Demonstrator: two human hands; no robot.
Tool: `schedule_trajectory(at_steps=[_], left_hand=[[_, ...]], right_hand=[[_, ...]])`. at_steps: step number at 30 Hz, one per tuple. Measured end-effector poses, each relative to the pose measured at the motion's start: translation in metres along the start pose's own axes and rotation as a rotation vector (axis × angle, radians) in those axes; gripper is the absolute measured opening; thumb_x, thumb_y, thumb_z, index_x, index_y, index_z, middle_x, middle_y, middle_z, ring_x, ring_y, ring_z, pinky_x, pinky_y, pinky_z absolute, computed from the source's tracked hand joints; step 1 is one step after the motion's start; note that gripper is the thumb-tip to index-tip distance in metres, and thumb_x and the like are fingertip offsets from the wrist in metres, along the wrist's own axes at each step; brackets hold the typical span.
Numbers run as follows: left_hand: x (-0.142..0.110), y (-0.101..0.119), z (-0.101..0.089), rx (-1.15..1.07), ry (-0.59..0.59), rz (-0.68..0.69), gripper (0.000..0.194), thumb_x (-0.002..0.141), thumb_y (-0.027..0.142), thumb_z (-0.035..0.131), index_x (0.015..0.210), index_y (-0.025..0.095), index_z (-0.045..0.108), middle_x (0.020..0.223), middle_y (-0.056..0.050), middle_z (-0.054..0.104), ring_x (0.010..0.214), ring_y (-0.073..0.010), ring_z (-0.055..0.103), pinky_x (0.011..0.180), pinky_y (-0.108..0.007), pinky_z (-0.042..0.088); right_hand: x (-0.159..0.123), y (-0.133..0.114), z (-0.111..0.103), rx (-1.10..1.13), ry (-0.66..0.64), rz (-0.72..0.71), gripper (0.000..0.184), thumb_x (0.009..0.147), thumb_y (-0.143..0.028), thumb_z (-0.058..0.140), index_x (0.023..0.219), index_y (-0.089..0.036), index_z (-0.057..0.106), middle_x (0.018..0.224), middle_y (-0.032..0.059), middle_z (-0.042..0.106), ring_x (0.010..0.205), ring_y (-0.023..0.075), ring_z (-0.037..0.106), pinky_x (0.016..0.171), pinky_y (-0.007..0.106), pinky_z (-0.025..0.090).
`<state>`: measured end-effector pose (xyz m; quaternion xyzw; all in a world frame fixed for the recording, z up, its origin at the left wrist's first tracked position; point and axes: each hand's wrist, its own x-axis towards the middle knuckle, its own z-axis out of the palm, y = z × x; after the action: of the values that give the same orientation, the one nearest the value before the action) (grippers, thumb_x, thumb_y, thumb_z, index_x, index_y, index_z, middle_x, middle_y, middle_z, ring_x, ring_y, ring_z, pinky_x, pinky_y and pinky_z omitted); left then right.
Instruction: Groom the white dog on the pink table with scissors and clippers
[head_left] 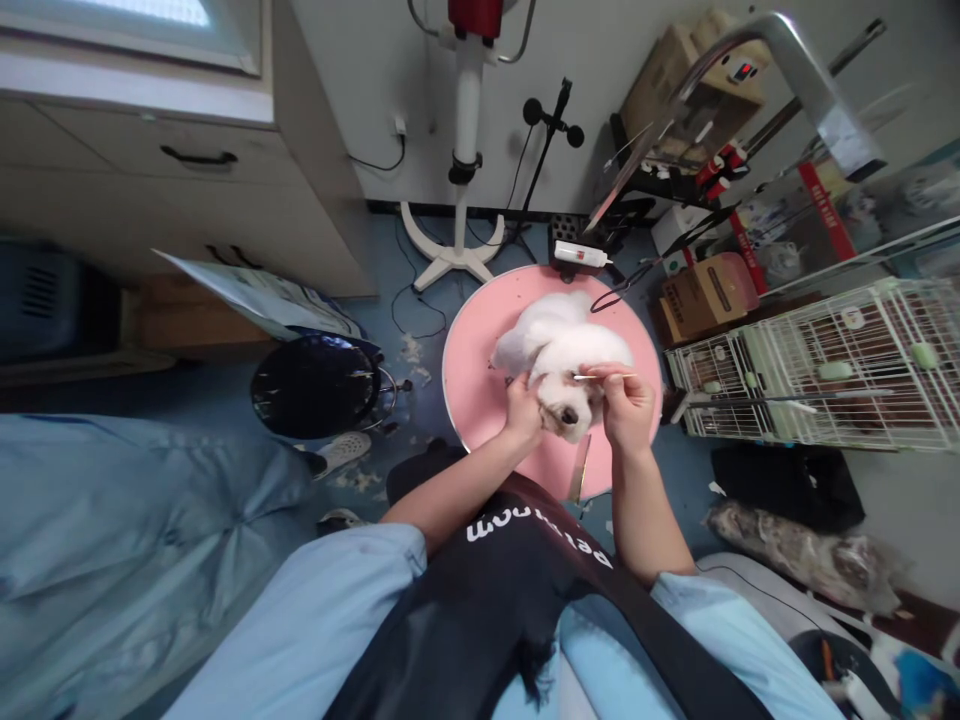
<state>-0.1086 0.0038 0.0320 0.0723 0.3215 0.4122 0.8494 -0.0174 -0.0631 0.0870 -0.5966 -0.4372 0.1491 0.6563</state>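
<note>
A small white dog (551, 330) lies on a round pink grooming table (480, 420), its dark nose toward me. My left hand (523, 408) is closed on the fur at the side of its muzzle. In my right hand (628, 402), thumb and fingers pinch a thin cotton swab (592, 377). The white tip of the swab is at the dog's eye; whether it touches cannot be made out. Near the table's front edge, below the dog's chin, lies a metal comb (580, 468).
A white bottle (581, 254) stands at the table's far edge, with a dark looped cord (611, 298) beside it. A metal arm (810, 80) arches overhead. Wire cages (825, 370) line the right side. To the left are a black stool (315, 385) and another person's blue clothing (135, 530).
</note>
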Motion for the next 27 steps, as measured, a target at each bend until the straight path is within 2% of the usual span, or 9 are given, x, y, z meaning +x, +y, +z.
schedule_trajectory(at_steps=[7,12,19,27], left_hand=[[0.004,-0.005,-0.003,0.029,-0.018,0.017,0.022,0.067,0.019,0.084,0.082,0.014,0.069,0.079,-0.003,0.073,0.071,-0.0171,0.067,0.074,-0.029,0.052],[0.004,-0.009,-0.005,0.052,-0.022,0.046,0.031,0.060,0.027,0.086,0.081,0.016,0.068,0.079,-0.002,0.073,0.071,-0.0160,0.066,0.072,-0.027,0.051],[-0.001,-0.007,-0.003,0.039,-0.013,0.017,0.037,0.055,0.028,0.089,0.083,0.015,0.069,0.083,-0.005,0.075,0.073,-0.0175,0.067,0.074,-0.029,0.052],[-0.007,-0.004,0.005,0.015,0.064,-0.009,0.036,0.053,0.028,0.087,0.080,0.016,0.066,0.075,-0.002,0.072,0.068,-0.0156,0.065,0.069,-0.026,0.049]], right_hand=[[0.002,0.004,-0.002,-0.074,0.033,0.021,0.033,0.089,-0.057,0.079,0.082,-0.025,0.081,0.086,0.0047,0.082,0.085,0.0231,0.079,0.079,0.037,0.064],[0.004,0.007,-0.002,-0.095,0.062,0.037,0.036,0.087,-0.060,0.080,0.080,-0.024,0.080,0.084,0.0050,0.081,0.082,0.0231,0.079,0.076,0.036,0.064],[0.005,0.008,-0.005,-0.141,0.090,0.057,0.039,0.086,-0.062,0.078,0.080,-0.023,0.077,0.081,0.0053,0.080,0.078,0.0226,0.078,0.072,0.035,0.063],[0.005,0.009,-0.008,-0.132,0.097,0.078,0.041,0.087,-0.063,0.076,0.080,-0.022,0.073,0.075,0.0039,0.077,0.080,0.0234,0.078,0.073,0.036,0.063]])
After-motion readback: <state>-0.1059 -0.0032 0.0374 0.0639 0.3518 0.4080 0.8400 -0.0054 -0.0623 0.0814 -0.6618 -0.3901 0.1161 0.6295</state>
